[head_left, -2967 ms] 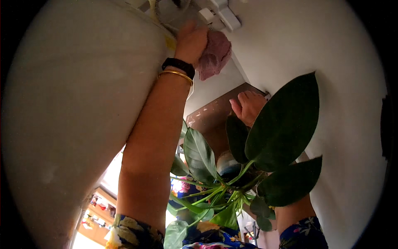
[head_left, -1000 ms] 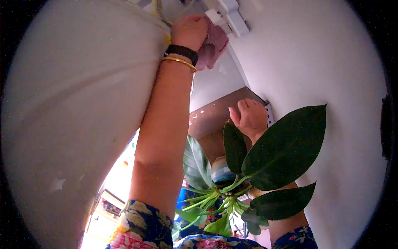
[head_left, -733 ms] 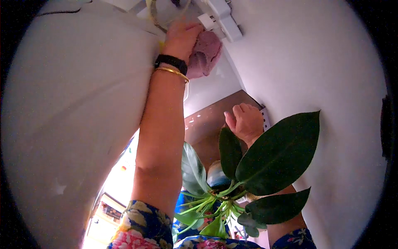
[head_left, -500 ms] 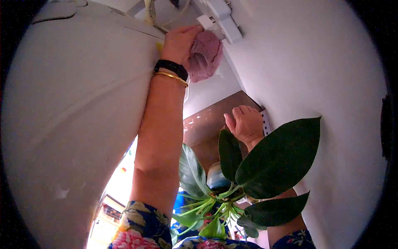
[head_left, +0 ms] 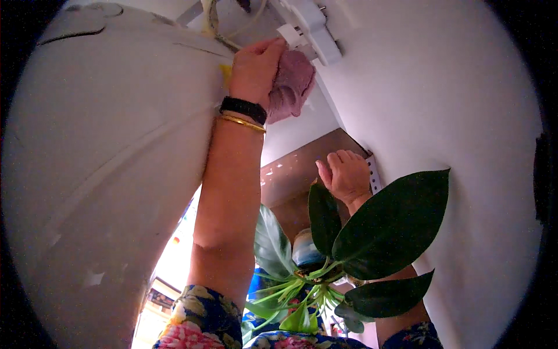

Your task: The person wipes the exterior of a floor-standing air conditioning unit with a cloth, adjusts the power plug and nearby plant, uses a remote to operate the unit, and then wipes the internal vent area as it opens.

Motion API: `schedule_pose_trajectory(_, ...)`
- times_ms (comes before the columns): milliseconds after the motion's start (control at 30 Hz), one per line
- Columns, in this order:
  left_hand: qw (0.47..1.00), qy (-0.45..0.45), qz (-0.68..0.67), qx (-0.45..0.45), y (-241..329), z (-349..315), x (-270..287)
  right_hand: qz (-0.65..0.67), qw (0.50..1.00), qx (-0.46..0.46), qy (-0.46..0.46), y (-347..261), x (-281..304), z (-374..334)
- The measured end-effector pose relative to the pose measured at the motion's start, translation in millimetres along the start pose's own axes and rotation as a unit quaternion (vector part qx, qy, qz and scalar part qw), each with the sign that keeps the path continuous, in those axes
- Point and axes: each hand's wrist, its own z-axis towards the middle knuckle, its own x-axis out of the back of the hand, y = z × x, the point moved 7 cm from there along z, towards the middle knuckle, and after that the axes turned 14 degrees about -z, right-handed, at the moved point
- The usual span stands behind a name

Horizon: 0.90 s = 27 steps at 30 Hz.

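Overhead, head view:
Left hand point(head_left: 256, 70): raised, clenched round pink cloth point(head_left: 290, 84), pressed beside white bracket point(head_left: 308, 29) near the ceiling.
Right hand point(head_left: 346, 174): loosely curled, gripping nothing, resting against brown panel point(head_left: 296, 168), apparently for balance.
Plant point(head_left: 372, 232): below, leaves partly masking right forearm.

We see no packages, signs or screens. The only label-like item is a small yellow tag point(head_left: 225, 74) on the pale curved surface point(head_left: 104, 174), just left of the raised wrist. Whether it carries print, we cannot tell. Nothing else here reads as a label.
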Motion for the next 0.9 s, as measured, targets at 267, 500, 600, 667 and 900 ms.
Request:
schedule_pose_trajectory(267,0.987,0.068,0.145,0.02,22.9,-21.2,-2.9,-0.001,1.0,-0.003,-0.003,-5.9,-2.6,1.4)
schedule_pose_trajectory(500,0.966,0.068,0.169,-0.181,75.1,-52.2,-58.8,0.0,1.0,-0.009,-0.004,-5.3,-4.0,1.0)
schedule_pose_trajectory(600,0.987,0.057,0.096,-0.114,74.1,-56.0,-63.5,0.018,1.0,0.001,-0.005,-6.1,-2.0,3.2)
schedule_pose_trajectory(667,0.996,0.043,0.069,-0.041,66.0,-55.6,-67.3,0.017,1.0,-0.001,0.003,-6.3,-1.7,3.7)
schedule_pose_trajectory(900,0.962,0.031,0.209,-0.171,72.0,-56.1,-75.1,-0.001,1.0,-0.008,0.02,-5.3,1.7,2.6)
